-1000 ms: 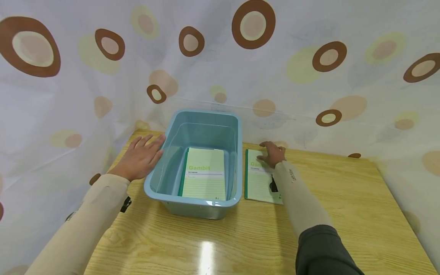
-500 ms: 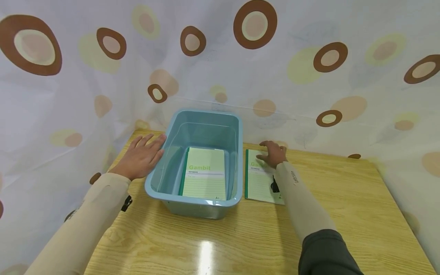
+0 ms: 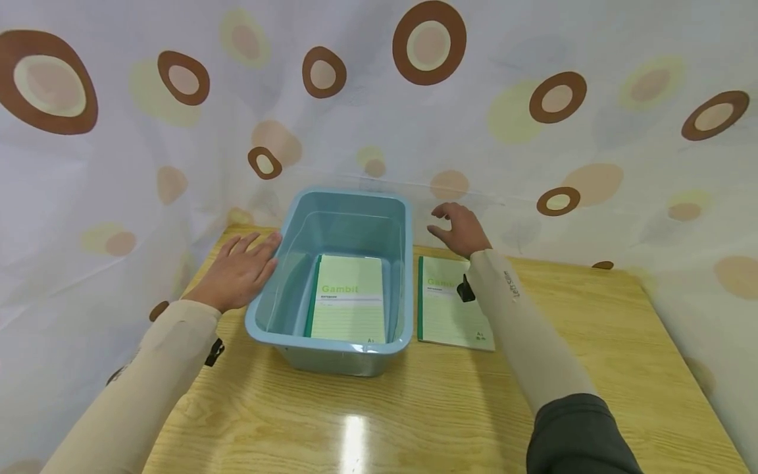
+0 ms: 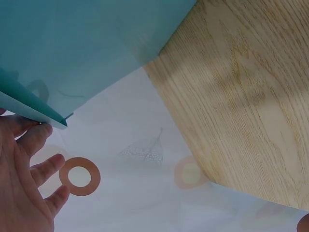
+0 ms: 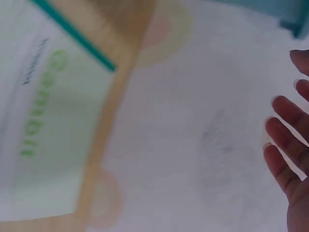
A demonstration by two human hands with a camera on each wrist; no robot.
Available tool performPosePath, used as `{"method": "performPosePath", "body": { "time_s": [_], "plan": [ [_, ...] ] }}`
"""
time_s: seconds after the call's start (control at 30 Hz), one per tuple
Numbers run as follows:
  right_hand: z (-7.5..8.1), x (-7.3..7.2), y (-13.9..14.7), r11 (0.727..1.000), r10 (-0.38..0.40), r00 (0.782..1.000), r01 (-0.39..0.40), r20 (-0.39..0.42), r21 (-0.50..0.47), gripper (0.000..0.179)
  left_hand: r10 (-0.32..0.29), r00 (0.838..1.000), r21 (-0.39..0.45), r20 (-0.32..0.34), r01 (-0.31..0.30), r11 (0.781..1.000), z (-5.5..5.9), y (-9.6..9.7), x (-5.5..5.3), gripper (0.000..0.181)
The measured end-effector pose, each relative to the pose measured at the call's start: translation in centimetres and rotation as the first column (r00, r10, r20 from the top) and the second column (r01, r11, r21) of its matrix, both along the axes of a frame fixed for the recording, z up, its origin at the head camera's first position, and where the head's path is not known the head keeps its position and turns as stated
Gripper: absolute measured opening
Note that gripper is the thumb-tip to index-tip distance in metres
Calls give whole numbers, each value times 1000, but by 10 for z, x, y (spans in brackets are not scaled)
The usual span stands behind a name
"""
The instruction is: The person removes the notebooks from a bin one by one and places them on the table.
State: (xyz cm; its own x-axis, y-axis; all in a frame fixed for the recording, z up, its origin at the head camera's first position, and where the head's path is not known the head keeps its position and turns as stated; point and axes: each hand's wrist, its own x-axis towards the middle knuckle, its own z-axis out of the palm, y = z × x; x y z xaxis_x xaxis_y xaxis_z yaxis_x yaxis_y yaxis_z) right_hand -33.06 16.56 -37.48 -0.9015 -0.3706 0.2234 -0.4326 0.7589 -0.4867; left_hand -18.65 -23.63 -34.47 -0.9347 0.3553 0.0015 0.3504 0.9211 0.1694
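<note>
A blue plastic tub (image 3: pixel 331 345) stands on the table with a pale green notebook (image 3: pixel 348 316) lying flat inside it. My left hand (image 3: pixel 235 271) rests at the tub's left rim, fingers extended; in the left wrist view its fingertips (image 4: pixel 41 133) touch the rim's underside. To the right of the tub, a second notebook (image 3: pixel 447 319) with a dark green spine and "Gambit" on its cover lies on the table. Above that notebook's far edge, my right hand (image 3: pixel 462 230) is raised with nothing in it, its fingers spread apart in the right wrist view.
The wooden table (image 3: pixel 568 355) reaches back to a white wall covering (image 3: pixel 379 118) with brown and yellow circles, which also closes off the left side. The tub stands close to the back wall. Dark clips (image 3: pixel 466 288) sit on the sleeves at the wrists.
My right hand has lifted off the second notebook, up and slightly to the left, uncovering more of its cover. The left hand has stayed at the tub rim.
</note>
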Motion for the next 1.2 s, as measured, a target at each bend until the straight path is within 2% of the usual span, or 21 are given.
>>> {"method": "performPosePath", "body": {
  "time_s": [0.13, 0.3, 0.43, 0.53, 0.7, 0.93, 1.2],
  "plan": [
    [34, 2, -17, 999, 19, 999, -21, -43, -31, 30, 2, 1000, -1, -4, -2, 1000, 0, 0, 1, 54],
    [73, 8, -43, 998, 54, 995, -56, -83, -21, 27, 3, 1000, 0, -7, -3, 1000, 0, 1, 0, 54],
    [92, 11, -66, 997, 79, 996, -78, -41, 15, 27, 2, 1000, -6, 6, -2, 1000, 0, -1, 0, 54],
    [99, 10, -82, 994, 84, 996, -84, 1, 65, 28, -2, 1000, -14, 31, 3, 1000, 0, -2, -1, 55],
    [98, 13, -106, 988, 103, 990, -113, 100, 105, 28, -8, 999, -14, 48, 9, 1000, 0, -2, -1, 56],
    [80, 17, -139, 978, 152, 955, -182, 255, 98, 31, -4, 999, -13, 42, 5, 1000, 1, -2, -2, 56],
    [47, 21, -162, 988, 83, 924, -126, 373, 92, 34, -10, 999, -20, 35, 11, 1000, 0, 0, -3, 55]
  ]
}}
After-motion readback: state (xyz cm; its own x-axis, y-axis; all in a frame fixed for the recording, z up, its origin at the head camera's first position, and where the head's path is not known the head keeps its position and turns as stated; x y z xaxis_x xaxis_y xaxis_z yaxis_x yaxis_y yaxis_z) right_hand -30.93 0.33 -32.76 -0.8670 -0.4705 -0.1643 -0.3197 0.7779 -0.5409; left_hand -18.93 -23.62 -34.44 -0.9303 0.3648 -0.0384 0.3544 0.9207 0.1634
